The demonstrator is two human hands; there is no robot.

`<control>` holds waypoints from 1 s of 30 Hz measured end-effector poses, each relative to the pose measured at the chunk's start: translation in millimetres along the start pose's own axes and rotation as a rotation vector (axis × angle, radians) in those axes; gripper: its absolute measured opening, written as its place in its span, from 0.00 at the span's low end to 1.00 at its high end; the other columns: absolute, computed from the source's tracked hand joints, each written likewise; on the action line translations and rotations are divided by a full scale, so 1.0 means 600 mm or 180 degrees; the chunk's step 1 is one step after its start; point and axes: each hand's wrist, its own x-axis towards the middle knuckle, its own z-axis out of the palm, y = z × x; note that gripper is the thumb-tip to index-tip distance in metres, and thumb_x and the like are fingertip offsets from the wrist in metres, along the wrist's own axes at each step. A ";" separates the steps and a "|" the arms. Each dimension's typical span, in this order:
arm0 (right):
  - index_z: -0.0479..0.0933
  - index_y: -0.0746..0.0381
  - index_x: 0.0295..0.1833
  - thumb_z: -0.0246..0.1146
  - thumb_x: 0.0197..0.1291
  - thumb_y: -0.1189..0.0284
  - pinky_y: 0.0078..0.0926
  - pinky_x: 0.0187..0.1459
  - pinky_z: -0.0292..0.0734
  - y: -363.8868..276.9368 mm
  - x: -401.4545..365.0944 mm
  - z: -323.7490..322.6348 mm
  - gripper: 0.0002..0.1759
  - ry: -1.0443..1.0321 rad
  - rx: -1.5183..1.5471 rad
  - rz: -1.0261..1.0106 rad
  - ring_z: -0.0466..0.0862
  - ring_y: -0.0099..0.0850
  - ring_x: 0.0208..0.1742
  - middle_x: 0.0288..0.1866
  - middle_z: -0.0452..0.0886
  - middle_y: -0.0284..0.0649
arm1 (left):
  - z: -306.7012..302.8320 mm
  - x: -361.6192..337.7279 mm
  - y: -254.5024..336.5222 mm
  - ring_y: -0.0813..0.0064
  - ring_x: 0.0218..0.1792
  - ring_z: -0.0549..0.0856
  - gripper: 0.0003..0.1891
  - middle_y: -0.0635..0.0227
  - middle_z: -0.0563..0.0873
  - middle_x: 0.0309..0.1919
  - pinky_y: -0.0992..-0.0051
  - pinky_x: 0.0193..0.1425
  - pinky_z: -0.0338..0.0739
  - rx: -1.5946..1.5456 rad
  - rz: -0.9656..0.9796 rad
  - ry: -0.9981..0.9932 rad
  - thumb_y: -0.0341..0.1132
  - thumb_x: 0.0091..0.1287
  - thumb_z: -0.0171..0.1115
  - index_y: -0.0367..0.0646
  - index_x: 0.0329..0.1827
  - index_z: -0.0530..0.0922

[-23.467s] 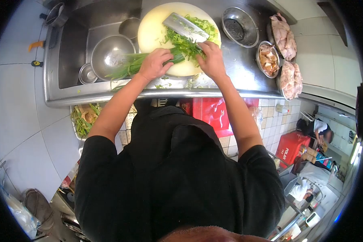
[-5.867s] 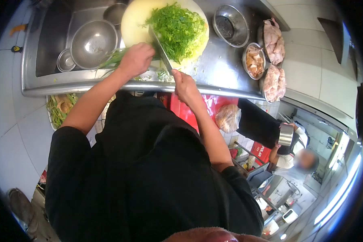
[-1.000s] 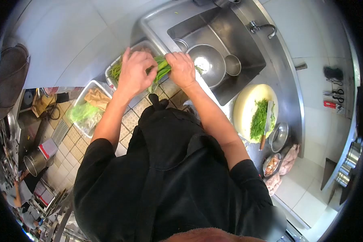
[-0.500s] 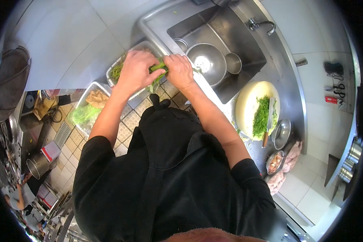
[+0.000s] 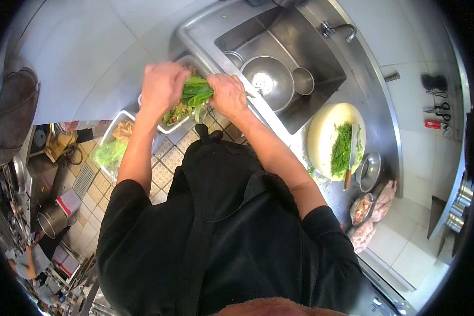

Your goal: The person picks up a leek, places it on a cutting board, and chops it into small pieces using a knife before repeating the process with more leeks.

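Note:
A bunch of long green leafy vegetables [image 5: 197,94] stretches between my two hands, above a white tub [image 5: 172,128] with plant scraps in it. My right hand [image 5: 227,96] is closed around one end of the bunch, beside the sink edge. At the other end of the leaves is my left hand [image 5: 163,88], its curled fingers smeared by motion. Whether it grips the greens cannot be made out.
Metal bowls, the largest a wide one [image 5: 268,84], stand in the steel sink [image 5: 329,79]. A round cutting board [image 5: 321,129] holds chopped greens [image 5: 343,147] and a knife [image 5: 351,158]. A second tub [image 5: 112,126] stands on the floor. A person [image 5: 29,263] is at lower left.
My left hand has moved left, away from my right hand. More of the leaves and the tub's contents now show between and below them. My right hand has shifted slightly left.

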 end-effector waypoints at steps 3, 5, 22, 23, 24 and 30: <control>0.78 0.56 0.44 0.73 0.50 0.74 0.47 0.52 0.76 0.027 -0.006 0.002 0.16 -0.0081 -0.0041 0.0099 0.86 0.45 0.48 0.42 0.86 0.40 | -0.016 -0.007 -0.049 0.51 0.44 0.89 0.11 0.58 0.91 0.40 0.55 0.52 0.78 -0.0143 -0.0711 0.0212 0.40 0.76 0.67 0.41 0.45 0.88; 0.79 0.56 0.45 0.74 0.50 0.73 0.45 0.51 0.75 0.039 -0.012 -0.009 0.16 0.0164 0.0076 0.0005 0.86 0.44 0.47 0.41 0.85 0.40 | -0.038 -0.012 -0.080 0.49 0.45 0.90 0.14 0.54 0.92 0.43 0.54 0.50 0.80 -0.0368 -0.1498 0.0450 0.43 0.79 0.65 0.39 0.49 0.88; 0.81 0.67 0.54 0.69 0.61 0.78 0.28 0.43 0.79 0.050 -0.039 -0.055 0.15 0.0135 0.3866 0.1742 0.84 0.29 0.36 0.37 0.86 0.37 | 0.065 -0.018 -0.007 0.66 0.75 0.78 0.33 0.60 0.80 0.74 0.61 0.82 0.69 -0.2921 -0.0818 -0.1498 0.38 0.74 0.69 0.41 0.81 0.73; 0.82 0.66 0.54 0.70 0.62 0.77 0.28 0.43 0.78 0.056 -0.044 -0.055 0.15 0.0127 0.4058 0.1896 0.84 0.29 0.36 0.38 0.85 0.36 | 0.068 -0.018 -0.001 0.66 0.75 0.78 0.33 0.61 0.79 0.75 0.61 0.82 0.69 -0.2697 -0.0782 -0.1636 0.38 0.74 0.70 0.41 0.81 0.73; 0.82 0.66 0.54 0.71 0.63 0.77 0.28 0.42 0.78 0.056 -0.047 -0.058 0.14 0.0126 0.4254 0.2058 0.84 0.28 0.36 0.38 0.85 0.36 | 0.070 -0.021 0.006 0.66 0.76 0.76 0.33 0.60 0.79 0.75 0.59 0.82 0.68 -0.2587 -0.0677 -0.1769 0.41 0.74 0.72 0.40 0.80 0.74; 0.84 0.65 0.48 0.73 0.63 0.78 0.27 0.40 0.78 0.054 -0.056 -0.062 0.09 0.0376 0.4314 0.2462 0.84 0.26 0.37 0.39 0.86 0.34 | 0.137 -0.045 0.079 0.64 0.73 0.78 0.27 0.59 0.81 0.67 0.59 0.80 0.70 -0.3016 -0.0854 -0.0631 0.36 0.72 0.75 0.38 0.71 0.78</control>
